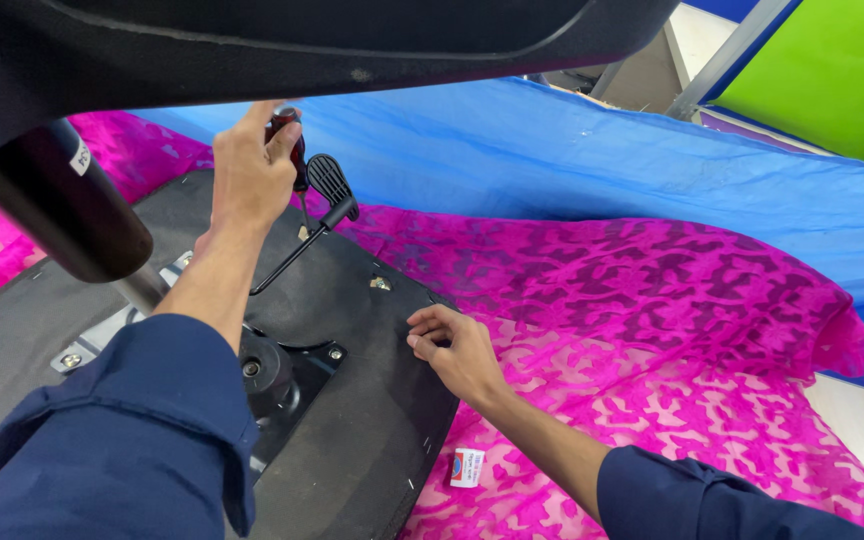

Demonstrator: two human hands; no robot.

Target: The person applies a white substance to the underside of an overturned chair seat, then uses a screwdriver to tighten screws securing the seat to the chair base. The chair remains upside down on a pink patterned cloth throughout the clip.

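With my left hand [252, 170] closed around the red-handled screwdriver [292, 150] at the far edge of the upturned chair seat [352, 420], I should hold it upright while my right hand [457, 350], fingers curled, steadies the seat's right rim.

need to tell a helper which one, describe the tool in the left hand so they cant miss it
Find the upturned black chair seat lying on the pink cloth. Above its far edge, the left hand grips a screwdriver, its dark red handle distinguishing it from the black paddle lever beside it.
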